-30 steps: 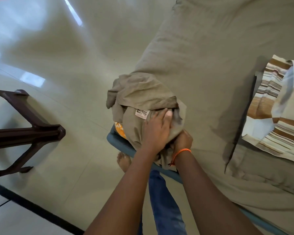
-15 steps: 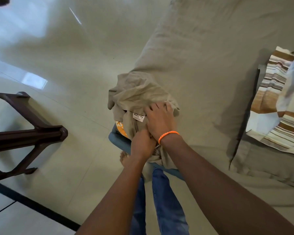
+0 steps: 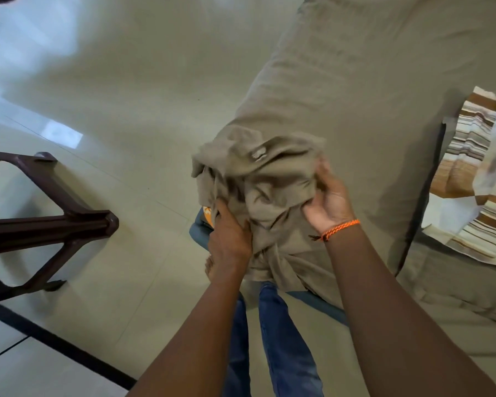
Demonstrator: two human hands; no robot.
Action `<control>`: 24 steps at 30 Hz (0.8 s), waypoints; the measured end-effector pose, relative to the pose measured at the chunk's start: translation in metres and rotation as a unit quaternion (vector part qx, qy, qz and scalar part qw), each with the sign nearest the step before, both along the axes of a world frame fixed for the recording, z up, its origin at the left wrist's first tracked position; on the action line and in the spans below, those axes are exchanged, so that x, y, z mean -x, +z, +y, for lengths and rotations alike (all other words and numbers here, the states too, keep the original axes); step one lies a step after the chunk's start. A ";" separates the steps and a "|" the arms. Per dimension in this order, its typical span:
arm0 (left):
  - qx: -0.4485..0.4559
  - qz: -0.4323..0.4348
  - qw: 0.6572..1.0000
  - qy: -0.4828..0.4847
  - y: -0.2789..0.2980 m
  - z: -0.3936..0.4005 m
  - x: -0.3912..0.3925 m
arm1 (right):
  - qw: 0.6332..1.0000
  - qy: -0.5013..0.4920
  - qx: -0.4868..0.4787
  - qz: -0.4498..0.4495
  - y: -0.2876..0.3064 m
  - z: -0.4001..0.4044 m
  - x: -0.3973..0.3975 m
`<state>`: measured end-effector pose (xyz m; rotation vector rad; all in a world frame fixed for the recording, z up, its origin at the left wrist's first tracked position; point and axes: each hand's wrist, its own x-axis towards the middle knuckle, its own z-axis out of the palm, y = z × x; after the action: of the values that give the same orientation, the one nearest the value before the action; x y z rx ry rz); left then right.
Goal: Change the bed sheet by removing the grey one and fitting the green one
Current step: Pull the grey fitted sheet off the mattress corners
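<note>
Two hands, left hand and right hand, grip one sheet.

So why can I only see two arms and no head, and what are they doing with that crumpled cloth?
The camera sits on the person's head and looks down, so you see only arms, blue jeans and a bare foot. The left hand and the right hand, with an orange braided wristband, both grip a bunched greenish-grey bed sheet corner at the corner of the bed. The same sheet covers the mattress. A brown-striped pillow lies on the bed, and a dark brown plastic chair stands on the floor.
</note>
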<state>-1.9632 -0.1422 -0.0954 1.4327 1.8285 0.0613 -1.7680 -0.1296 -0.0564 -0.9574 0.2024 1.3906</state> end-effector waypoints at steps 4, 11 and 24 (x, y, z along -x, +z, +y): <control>-0.021 0.046 0.997 -0.050 -0.003 0.001 0.005 | 0.787 -0.208 0.494 -0.307 -0.025 -0.026 0.000; -0.076 0.063 0.994 -0.044 -0.010 -0.003 0.007 | 0.781 -0.092 0.523 -0.329 -0.048 -0.051 0.022; -0.111 0.070 0.990 -0.058 -0.004 -0.012 0.018 | 0.845 0.093 0.388 -0.356 -0.047 -0.041 0.021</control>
<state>-1.9812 -0.1546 -0.0990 1.7350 1.8939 0.1097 -1.7890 -0.1704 -0.1035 -2.1596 0.1023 1.0151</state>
